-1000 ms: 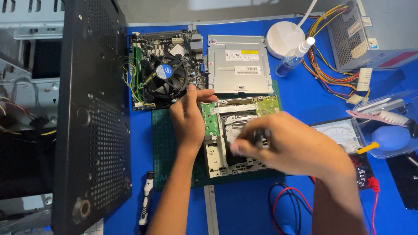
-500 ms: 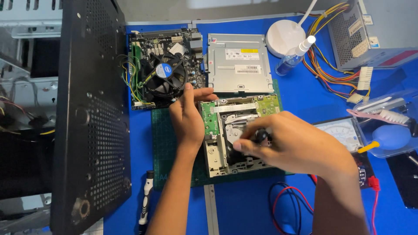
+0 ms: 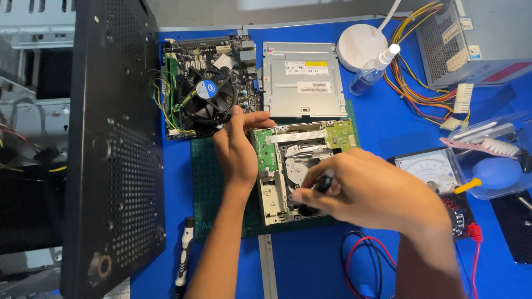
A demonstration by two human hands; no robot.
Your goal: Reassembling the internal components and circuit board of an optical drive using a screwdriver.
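1. Your left hand (image 3: 237, 148) lies flat, fingers together, pressed on the upper left corner of the opened optical drive (image 3: 299, 166) at frame centre, bracing it on the green cutting mat (image 3: 208, 182).
2. Your right hand (image 3: 368, 191) pinches a dark-handled screwdriver (image 3: 321, 185), tip down inside the drive.
3. The drive's metal cover (image 3: 302, 80) sits just above, beside the motherboard (image 3: 208, 83), probably parked clear.

The right hand (image 3: 368, 191) sits a little lower and closer to the near edge of the opened disc drive (image 3: 299, 169) than a second ago, its fingers curled tighter around the dark tool (image 3: 321, 185). The left hand (image 3: 238, 147) barely shifts along the drive's left edge.
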